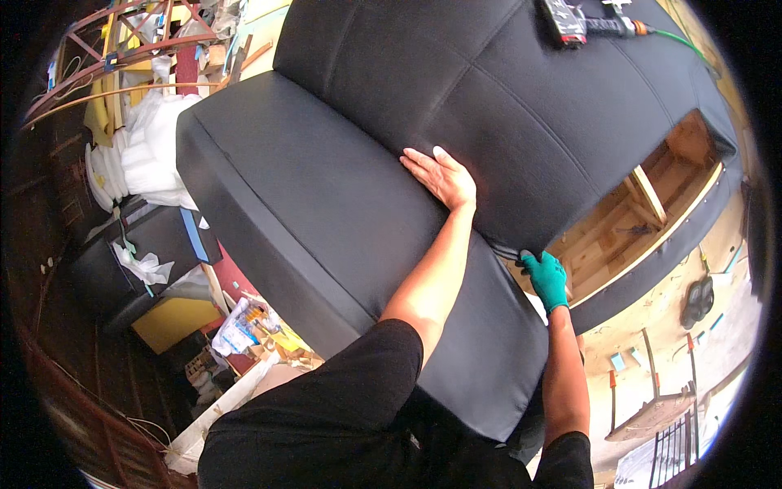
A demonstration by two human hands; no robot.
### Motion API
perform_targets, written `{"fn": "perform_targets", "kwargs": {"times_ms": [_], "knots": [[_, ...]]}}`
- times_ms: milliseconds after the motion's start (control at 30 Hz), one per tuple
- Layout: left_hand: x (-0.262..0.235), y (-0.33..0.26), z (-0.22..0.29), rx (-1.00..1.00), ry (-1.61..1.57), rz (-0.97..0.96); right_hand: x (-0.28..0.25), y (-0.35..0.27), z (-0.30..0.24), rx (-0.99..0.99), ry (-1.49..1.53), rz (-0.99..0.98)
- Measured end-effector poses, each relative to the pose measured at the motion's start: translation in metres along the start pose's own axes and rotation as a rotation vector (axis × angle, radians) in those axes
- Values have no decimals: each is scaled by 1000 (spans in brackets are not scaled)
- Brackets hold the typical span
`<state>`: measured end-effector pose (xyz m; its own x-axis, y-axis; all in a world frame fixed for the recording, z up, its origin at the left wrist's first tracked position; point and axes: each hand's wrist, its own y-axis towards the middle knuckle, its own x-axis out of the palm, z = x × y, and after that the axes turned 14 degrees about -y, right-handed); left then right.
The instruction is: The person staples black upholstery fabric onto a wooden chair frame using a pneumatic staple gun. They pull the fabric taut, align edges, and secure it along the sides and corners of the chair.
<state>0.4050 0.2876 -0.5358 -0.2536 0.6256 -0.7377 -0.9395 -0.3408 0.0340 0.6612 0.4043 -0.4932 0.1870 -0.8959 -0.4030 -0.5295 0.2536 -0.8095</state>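
A black upholstered sofa (326, 196) carries everything here. On its backrest (489, 98) lies a black power tool (582, 23) with a green hose (680, 42); its open wooden frame (643, 204) shows at one end.

The sofa (342, 187) is plain black all over, with faint stitched seams; its open wooden frame (627, 220) is pale tan. The right hand (544, 277) wears a teal-green glove, the left hand (440, 175) is bare. White foam sheets (155, 151) lie beside red metal bars (138, 41), and a green hose (680, 41) trails from a black tool (566, 20)
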Motion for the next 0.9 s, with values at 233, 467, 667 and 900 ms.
{"fn": "perform_targets", "kwargs": {"times_ms": [233,467,667,900], "knots": [[-13,-71,10,-26,74,-100,-6,0,-4,-43,-13,-21],[-26,-174,27,-136,100,-188,12,18,9,-137,-247,106],[-53,-219,29,-142,115,-370,21,37,34,-279,-339,37],[-73,-276,45,-323,-361,-154,8,57,36,-173,-218,23]]}}
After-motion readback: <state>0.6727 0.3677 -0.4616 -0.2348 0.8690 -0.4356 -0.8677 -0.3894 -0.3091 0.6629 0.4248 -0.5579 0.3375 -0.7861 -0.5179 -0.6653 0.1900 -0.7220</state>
